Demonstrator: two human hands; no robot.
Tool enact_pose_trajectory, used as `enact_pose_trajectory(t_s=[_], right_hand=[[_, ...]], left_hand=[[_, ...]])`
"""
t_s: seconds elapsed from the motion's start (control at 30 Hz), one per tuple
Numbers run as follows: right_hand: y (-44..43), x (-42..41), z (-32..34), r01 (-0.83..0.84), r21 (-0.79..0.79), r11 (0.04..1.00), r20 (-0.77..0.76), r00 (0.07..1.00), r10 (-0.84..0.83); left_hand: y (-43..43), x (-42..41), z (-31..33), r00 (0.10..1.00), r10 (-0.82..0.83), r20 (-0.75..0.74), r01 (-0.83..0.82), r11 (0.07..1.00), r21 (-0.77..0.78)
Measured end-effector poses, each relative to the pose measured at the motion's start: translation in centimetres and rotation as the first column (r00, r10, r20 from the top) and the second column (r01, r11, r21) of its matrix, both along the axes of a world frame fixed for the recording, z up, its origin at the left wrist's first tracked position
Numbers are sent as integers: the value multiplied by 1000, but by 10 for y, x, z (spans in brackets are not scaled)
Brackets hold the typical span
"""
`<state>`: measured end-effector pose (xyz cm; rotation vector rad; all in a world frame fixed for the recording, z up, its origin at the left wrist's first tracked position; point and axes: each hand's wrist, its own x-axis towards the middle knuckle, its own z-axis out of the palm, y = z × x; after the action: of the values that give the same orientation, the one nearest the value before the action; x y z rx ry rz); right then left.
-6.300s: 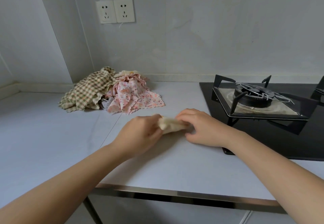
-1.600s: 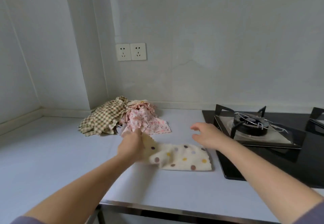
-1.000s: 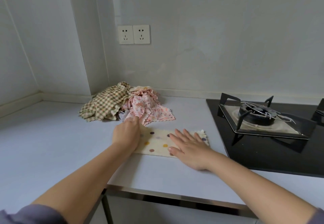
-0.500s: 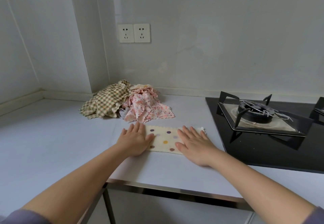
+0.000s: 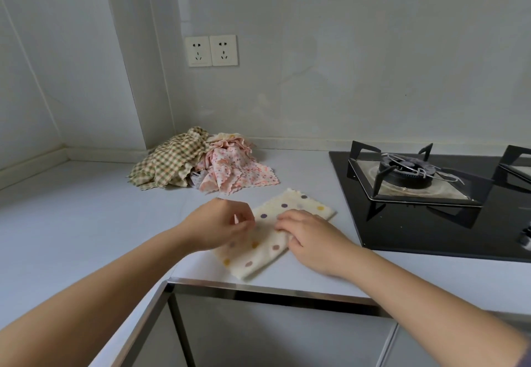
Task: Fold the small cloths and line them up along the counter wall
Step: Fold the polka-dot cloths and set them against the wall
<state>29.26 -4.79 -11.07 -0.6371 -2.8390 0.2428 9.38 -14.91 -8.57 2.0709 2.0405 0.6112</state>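
A cream polka-dot cloth lies folded into a strip, set diagonally on the grey counter close to its front edge. My left hand is at the strip's left long edge, fingers curled, pinching the fabric there. My right hand sits on the strip's right side with its fingers curled over the cloth's middle, gripping a fold. Behind, by the wall corner, several unfolded cloths lie in a pile: a green checked cloth and a pink floral cloth on top.
A black gas hob with a raised pan support fills the counter's right side, right beside the cloth. Two wall sockets sit above the pile. The counter's metal front edge runs just below the cloth.
Half a second ago both hands lay flat on the strip, which ran parallel to the wall. Now the strip is turned diagonal and nearer the edge, and both hands' fingers are curled on it.
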Motion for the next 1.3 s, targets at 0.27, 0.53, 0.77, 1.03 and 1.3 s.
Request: enact_pose_trajectory(t_s=[0.27, 0.53, 0.77, 1.03, 1.3], right_hand=[[-9, 37, -12, -201, -86, 976, 58, 977, 206], [-24, 64, -19, -267, 76, 961, 111, 960, 258], [-40, 60, -38, -172, 393, 903, -164, 953, 253], [-27, 43, 1, 174, -399, 900, -335, 886, -320], [-12, 10, 12, 485, -358, 798, -147, 815, -561]], left_hand=[[-29, 7, -9, 975, -165, 146, 167, 986, -3], [-68, 13, -27, 786, -397, -473, 285, 913, -292], [-75, 29, -42, 752, -230, -618, 419, 890, 179], [-36, 38, -14, 942, 162, 294, -203, 973, 112], [18, 44, -9, 795, 566, 220, -545, 825, -151]])
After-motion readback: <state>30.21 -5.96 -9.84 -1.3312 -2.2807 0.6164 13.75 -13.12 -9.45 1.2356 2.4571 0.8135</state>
